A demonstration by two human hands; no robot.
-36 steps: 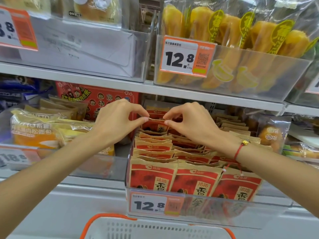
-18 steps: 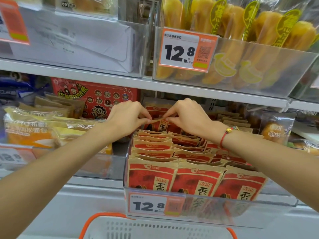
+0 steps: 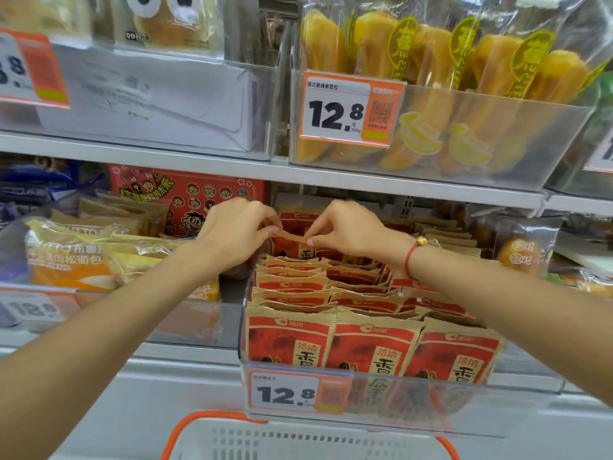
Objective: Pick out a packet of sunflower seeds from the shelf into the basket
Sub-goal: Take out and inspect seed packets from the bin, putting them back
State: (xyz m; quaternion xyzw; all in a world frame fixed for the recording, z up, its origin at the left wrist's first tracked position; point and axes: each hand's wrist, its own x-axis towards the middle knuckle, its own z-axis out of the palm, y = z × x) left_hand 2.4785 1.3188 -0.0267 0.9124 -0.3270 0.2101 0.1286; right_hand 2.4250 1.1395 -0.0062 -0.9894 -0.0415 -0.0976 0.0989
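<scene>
Red and tan sunflower seed packets (image 3: 371,343) stand in rows inside a clear shelf bin (image 3: 517,406) with a 12.8 price tag. At the back of the bin one seed packet (image 3: 292,242) is lifted above the rest. My left hand (image 3: 237,232) pinches its top left corner and my right hand (image 3: 348,229) pinches its top right corner. The white basket with orange rim (image 3: 212,439) sits below the bin at the bottom edge of the view.
The shelf board (image 3: 398,182) above hangs low over my hands, carrying a bin of yellow banana cakes (image 3: 431,94). Bread packs (image 3: 86,257) fill the bin to the left, a red snack box (image 3: 185,197) stands behind, and wrapped buns (image 3: 524,250) lie to the right.
Both hands closed on the top edge of a rear packet and raised it a little above the row. The view also shifted slightly.
</scene>
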